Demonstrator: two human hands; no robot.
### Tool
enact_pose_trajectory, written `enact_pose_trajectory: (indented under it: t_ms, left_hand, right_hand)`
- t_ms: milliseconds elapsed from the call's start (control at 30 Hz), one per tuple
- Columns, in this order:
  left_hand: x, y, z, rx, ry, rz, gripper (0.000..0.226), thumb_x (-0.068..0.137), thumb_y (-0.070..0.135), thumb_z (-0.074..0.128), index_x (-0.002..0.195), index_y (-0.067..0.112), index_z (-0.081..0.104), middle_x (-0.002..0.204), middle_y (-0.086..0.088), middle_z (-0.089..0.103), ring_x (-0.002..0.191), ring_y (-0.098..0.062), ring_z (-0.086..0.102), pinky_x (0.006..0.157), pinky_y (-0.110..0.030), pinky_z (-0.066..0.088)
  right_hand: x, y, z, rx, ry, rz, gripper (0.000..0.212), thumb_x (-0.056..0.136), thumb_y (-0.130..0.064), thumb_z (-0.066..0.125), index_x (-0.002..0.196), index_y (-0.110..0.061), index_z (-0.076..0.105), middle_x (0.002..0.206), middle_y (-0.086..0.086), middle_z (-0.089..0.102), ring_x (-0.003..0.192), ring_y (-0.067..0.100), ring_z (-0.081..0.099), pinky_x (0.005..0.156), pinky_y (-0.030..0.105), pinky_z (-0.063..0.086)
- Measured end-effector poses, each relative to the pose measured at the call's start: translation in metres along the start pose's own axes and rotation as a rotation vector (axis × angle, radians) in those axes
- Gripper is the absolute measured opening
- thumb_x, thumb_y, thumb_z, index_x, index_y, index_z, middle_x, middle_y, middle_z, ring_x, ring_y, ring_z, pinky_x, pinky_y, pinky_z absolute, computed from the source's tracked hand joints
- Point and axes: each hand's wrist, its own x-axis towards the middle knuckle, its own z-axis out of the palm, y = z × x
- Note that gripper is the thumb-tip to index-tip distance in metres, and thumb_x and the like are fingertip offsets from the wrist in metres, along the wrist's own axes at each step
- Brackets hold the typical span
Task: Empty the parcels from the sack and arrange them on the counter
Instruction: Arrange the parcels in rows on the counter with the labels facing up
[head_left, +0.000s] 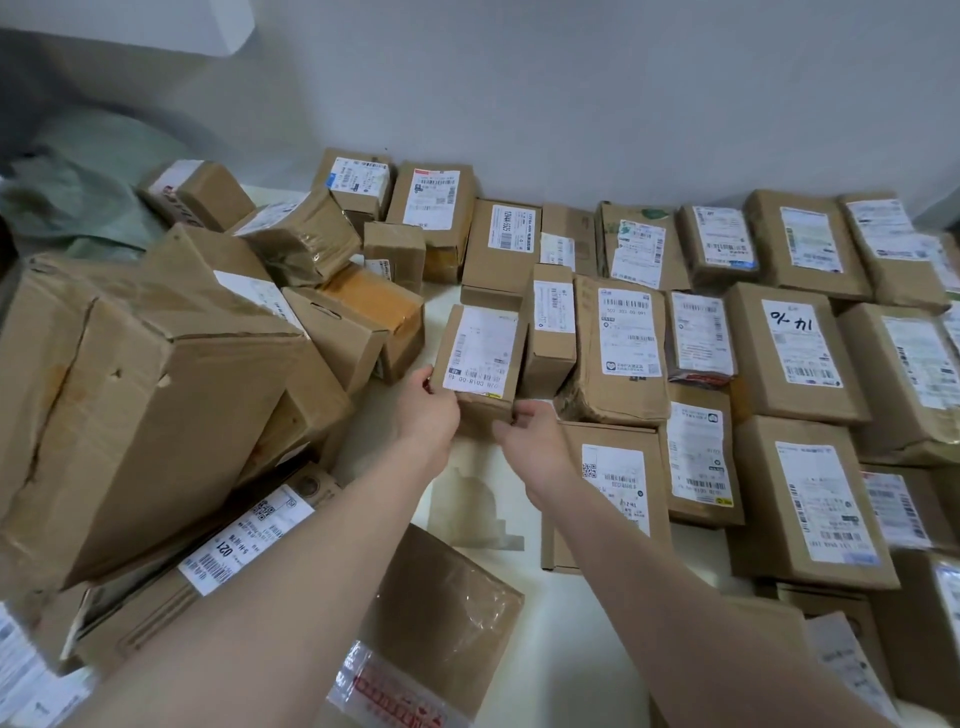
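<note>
**Your forearms (291, 571) lead to one small parcel (480, 358)**

Near you, a taped parcel (441, 613) lies on the white counter (571, 634) between them. At far left, the green sack (88, 208) sags behind a tumbled heap with a large dented box (145, 415) in front. Your left hand (428, 415) clamps thumb and fingers on the small parcel's near left corner, mid-counter, label up. Your right hand (530, 436) curls its fingers onto the near right corner. Rightward, labelled parcels (795, 353) lie in rows.

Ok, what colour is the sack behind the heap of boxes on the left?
The sack is pale green, best seen in the head view.
</note>
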Motion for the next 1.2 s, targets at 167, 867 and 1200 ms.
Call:
enact_pose_trajectory:
  t_ms: [167,867,1200]
  left_hand:
    - [0.01,0.004,0.017,-0.031,-0.027,0.063,0.047,0.092,0.007,0.045,0.134,0.028,0.049,0.139,-0.002,0.046,0.119,-0.018,0.05,0.1,-0.03,0.042]
    - [-0.111,-0.044,-0.089,0.959,-0.152,0.005,0.049,0.102,0.039,0.042,0.131,0.002,0.054,0.136,-0.015,0.054,0.118,-0.031,0.054,0.095,-0.033,0.045]
    - [-0.148,0.003,-0.093,0.633,0.123,0.344,0.052,0.102,0.048,0.024,0.101,0.018,0.067,0.095,-0.003,0.06,0.093,-0.029,0.056,0.081,-0.035,0.046]
  right_hand:
    - [0.002,-0.003,-0.01,-0.035,-0.009,-0.034,0.058,0.092,-0.013,0.053,0.147,-0.022,0.035,0.119,-0.01,0.053,0.101,0.009,0.057,0.069,0.014,0.042]
    - [-0.131,0.045,-0.042,-0.467,-0.406,0.428,0.065,0.095,-0.063,0.034,0.139,-0.015,0.034,0.119,0.022,0.06,0.071,0.035,0.07,0.057,0.039,0.059]
    - [-0.169,-0.003,-0.056,-0.201,0.019,0.052,0.05,0.098,-0.057,0.032,0.12,-0.019,0.057,0.089,0.004,0.067,0.066,0.022,0.066,0.041,0.024,0.05]
